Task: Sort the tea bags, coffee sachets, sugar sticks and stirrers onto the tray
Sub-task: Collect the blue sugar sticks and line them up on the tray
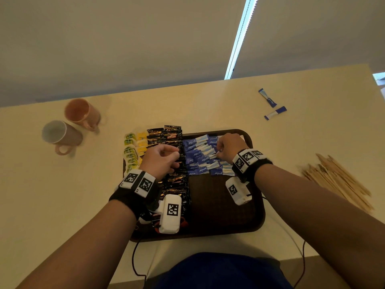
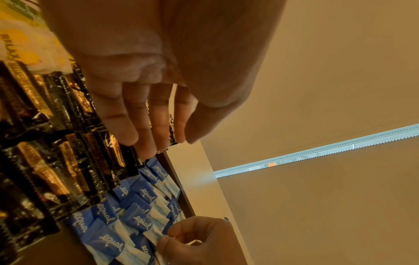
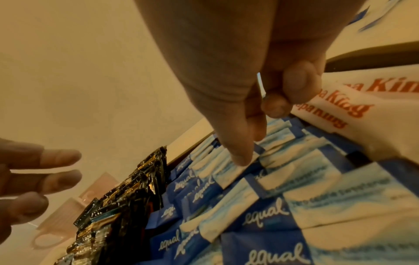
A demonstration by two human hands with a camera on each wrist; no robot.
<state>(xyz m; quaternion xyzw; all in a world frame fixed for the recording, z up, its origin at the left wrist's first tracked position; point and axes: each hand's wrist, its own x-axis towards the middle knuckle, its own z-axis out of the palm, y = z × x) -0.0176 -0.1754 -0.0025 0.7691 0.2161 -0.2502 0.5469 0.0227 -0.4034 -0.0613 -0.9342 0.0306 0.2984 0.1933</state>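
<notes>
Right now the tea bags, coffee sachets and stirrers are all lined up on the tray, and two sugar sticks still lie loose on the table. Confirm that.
Not quite: the stirrers are not on the tray. The head view shows them in a loose bundle on the table, to its right. The rest holds: tea bags and coffee sachets are lined up on the tray, and two sugar sticks lie loose on the table.

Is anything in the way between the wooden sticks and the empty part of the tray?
Only the person's right forearm crosses between the stirrers on the table and the tray's bare near part. Nothing else visible lies in that gap.
</notes>
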